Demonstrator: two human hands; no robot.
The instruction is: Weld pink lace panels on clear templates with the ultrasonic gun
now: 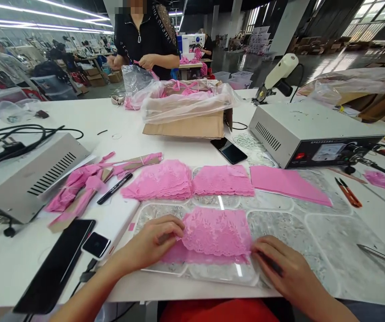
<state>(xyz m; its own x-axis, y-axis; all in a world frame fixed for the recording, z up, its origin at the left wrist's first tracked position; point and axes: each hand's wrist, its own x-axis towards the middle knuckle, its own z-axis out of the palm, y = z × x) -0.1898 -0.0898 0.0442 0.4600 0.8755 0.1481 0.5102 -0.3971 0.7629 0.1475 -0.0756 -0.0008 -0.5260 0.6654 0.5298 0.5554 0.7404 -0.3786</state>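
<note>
A pink lace piece (216, 230) lies in front of me over a smoother pink fabric piece (192, 256), whose lower edge shows beneath the scalloped border. My left hand (155, 241) has its thumb and fingers closed on the lace's left edge. At the lower right corner, the fingertips of my right hand (281, 266) pinch the fabric's edge. Behind these lie a pink lace stack (162, 181), a second lace stack (222, 180) and a plain pink fabric stack (288, 184). Underneath is a clear patterned mat (280, 228).
Grey control boxes stand left (38, 179) and right (313, 129). Around the mat are orange snips (348, 193), tweezers (380, 256), a marker (114, 188), a tablet-like black device (56, 264) and a phone (229, 150). A cardboard box (186, 129) and a person (145, 40) are opposite.
</note>
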